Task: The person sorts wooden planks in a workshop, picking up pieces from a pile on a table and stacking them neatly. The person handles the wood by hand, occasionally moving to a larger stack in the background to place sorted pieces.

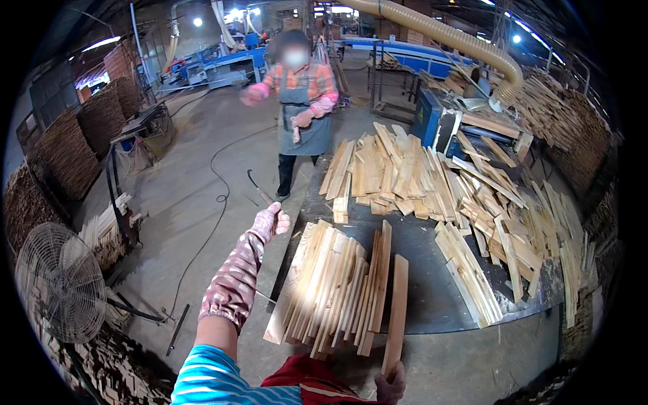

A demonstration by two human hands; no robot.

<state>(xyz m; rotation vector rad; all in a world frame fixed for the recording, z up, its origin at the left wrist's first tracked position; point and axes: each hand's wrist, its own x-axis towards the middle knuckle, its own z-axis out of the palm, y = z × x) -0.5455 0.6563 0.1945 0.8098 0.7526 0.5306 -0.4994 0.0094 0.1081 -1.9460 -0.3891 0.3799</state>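
Grey metal wire cages a round fan (61, 282) at the far left, with scraps of wood heaped beneath it and tall brown stacks (57, 152) of wood behind. Just right of it, pale strips (101, 226) lie in a low pile, and a dark cable (214, 162) snakes across the concrete floor (172, 233).

Next comes the left arm, in a patterned sleeve (233, 280) below a gloved hand. This left grip (272, 221) is curled tight around the handle of a hooked tool (260, 192), whose curved dark end points up and away to the left. Beyond it stands a co-worker in a grey apron (302, 131) and a plaid shirt, one hand raised and blurred, the other lowered.

Near the left edge of the dark surface (424, 297), a row of boards (320, 280) lies side by side, the near ends jutting past the front edge. Just right of these, the right grip (390, 386) is closed on the near end of a single board (397, 310), which slants up beside the row; the fingers are partly hidden.

Farther right, a loose heap (395, 165) covers the back of the surface, a narrow bundle (468, 273) lies at the front, and a ribbed beige duct (449, 32) bends down above a blue machine (425, 116).
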